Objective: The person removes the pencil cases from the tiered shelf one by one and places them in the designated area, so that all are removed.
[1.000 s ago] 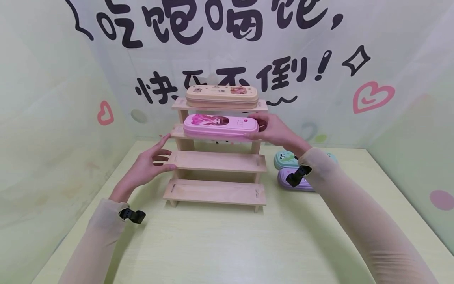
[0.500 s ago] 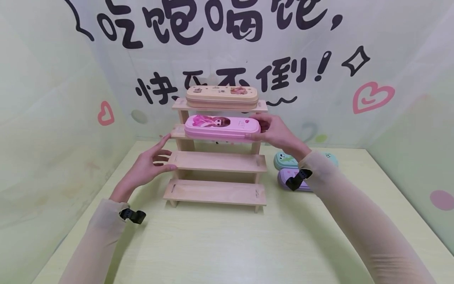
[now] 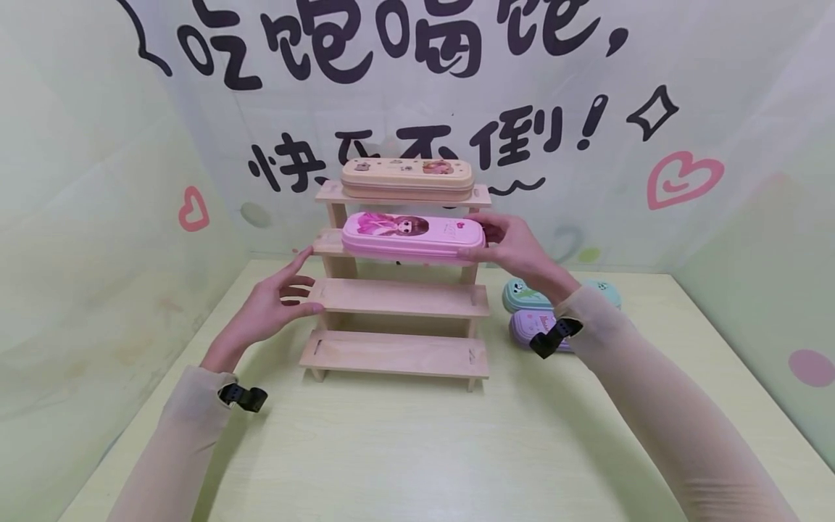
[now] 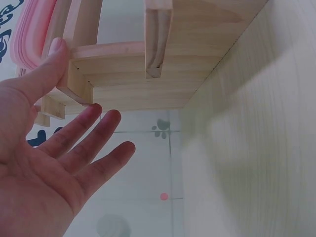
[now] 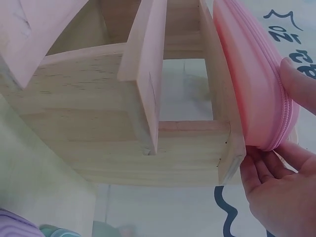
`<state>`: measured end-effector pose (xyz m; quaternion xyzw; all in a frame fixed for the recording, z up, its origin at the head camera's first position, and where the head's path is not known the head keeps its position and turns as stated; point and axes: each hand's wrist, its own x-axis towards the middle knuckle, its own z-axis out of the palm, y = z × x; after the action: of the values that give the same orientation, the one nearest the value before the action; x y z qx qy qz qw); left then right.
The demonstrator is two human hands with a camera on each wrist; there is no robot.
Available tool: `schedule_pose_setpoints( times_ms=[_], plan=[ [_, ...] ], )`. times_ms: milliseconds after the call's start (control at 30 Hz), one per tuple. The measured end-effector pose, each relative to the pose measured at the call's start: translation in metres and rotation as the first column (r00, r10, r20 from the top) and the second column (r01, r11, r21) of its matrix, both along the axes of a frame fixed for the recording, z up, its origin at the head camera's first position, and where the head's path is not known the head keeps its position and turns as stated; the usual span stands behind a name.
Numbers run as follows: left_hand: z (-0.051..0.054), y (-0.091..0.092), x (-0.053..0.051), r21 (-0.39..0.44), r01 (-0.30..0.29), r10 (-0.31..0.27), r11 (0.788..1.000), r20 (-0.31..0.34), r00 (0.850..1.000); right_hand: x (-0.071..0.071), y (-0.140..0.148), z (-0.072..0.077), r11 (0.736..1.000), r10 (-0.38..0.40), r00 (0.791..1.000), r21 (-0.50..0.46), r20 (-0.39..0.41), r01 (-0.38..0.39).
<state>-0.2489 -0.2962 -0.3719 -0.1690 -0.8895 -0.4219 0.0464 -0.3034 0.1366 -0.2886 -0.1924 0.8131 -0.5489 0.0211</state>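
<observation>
A four-tier wooden display rack stands on the table. My right hand grips the right end of a pink pencil case with a doll picture, on the second tier from the top. In the right wrist view, the thumb lies along the zip side of the pencil case and the fingers are at its end. My left hand is at the rack's left side. A digit touches a shelf end while the other fingers stay nearly straight, as seen in the left wrist view.
A peach pencil case lies on the top tier. Right of the rack, a mint pencil case and a purple pencil case lie on the table, partly behind my right forearm. A printed sheet hangs behind.
My right hand and the pink pencil case have slid a little to the right and slightly lower in the head view. My left hand has stayed put.
</observation>
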Motion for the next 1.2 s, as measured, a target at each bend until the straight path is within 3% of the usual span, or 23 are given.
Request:
schedule_pose_setpoints(
  times_ms=[467, 867, 1200],
  plan=[
    [0.000, 0.000, 0.001, 0.005, 0.002, -0.002, 1.000, -0.002, 1.000, 0.014, 0.015, -0.003, 0.998, 0.021, 0.999, -0.066, -0.031, -0.023],
    [-0.001, 0.000, 0.000, 0.010, 0.008, -0.008, 1.000, -0.013, 1.000, 0.032, 0.034, -0.002, 1.000, 0.023, 0.999, -0.015, -0.027, -0.023],
    [0.000, -0.001, 0.000, 0.011, 0.017, -0.016, 1.000, -0.022, 1.000, 0.049, 0.055, -0.009, 0.999, 0.009, 0.999, -0.047, -0.042, -0.011]
  ],
)
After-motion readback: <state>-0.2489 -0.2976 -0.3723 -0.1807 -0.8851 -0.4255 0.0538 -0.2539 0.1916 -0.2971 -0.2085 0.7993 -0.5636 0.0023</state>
